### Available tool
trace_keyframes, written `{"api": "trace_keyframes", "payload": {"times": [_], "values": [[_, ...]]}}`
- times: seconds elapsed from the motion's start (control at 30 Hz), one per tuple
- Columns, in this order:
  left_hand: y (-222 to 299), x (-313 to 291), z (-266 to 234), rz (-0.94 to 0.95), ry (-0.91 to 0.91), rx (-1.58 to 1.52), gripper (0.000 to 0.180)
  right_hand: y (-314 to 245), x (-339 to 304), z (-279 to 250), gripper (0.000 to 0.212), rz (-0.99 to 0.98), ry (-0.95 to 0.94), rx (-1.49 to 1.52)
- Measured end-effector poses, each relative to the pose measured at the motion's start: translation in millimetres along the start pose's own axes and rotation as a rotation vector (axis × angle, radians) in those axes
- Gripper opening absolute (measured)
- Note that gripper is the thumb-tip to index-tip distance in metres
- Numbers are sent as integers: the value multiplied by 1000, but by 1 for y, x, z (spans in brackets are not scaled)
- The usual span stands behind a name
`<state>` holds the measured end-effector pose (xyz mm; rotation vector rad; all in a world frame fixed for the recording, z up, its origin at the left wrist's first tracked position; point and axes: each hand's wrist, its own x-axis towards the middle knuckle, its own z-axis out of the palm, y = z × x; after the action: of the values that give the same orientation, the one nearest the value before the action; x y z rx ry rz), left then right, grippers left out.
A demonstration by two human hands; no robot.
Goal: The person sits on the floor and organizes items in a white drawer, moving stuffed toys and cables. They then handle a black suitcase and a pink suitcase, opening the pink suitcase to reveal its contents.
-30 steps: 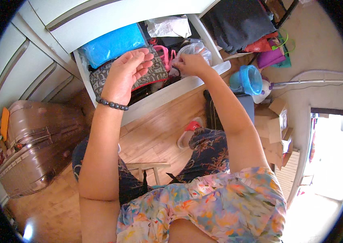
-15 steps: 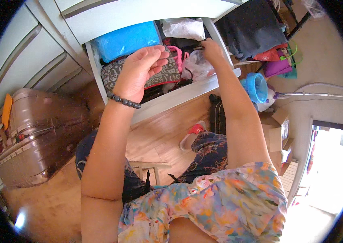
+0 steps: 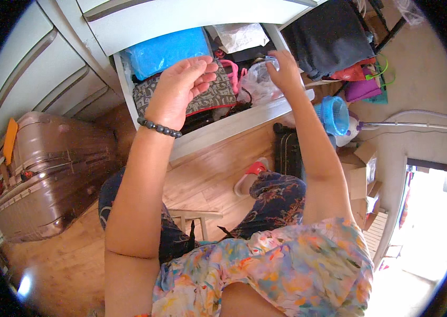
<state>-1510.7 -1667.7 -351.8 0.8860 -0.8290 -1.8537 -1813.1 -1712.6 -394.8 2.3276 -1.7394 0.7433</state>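
Observation:
In front of me a white drawer stands pulled out, full of things. My left hand, with a dark bead bracelet at the wrist, hovers over a grey patterned bag with red trim. Its fingers curl loosely and hold nothing I can see. At the drawer's right side my right hand has thumb and fingers apart, beside a clear plastic bag. Behind lie a blue plastic-wrapped bundle, a white plastic packet and a flat black item. A pink strap curves between the bags.
A brown hard-shell suitcase is at the left. To the drawer's right are dark folded cloth, a purple bag and a blue basket. A black case and cardboard boxes stand below them.
My right hand has spread its fingers and come off the dark contents at the drawer's back right. More of the flat black item shows below the white packet. My left hand has barely moved.

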Motion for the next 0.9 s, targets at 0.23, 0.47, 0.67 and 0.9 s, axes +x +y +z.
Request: {"api": "trace_keyframes", "payload": {"times": [0.23,0.47,0.67,0.9], "values": [[6,-5,1,-3,-4,-10,28,-70,-117,-47,32,325,-288,159],[12,-8,-11,34,19,-24,28,-80,-138,-36,36,1177,-532,1054],[18,-16,-6,49,5,-17,30,-103,-120,-18,23,1281,-286,1539],[14,-10,-17,35,32,0,29,-102,-75,18,25,1196,-133,1590]]}}
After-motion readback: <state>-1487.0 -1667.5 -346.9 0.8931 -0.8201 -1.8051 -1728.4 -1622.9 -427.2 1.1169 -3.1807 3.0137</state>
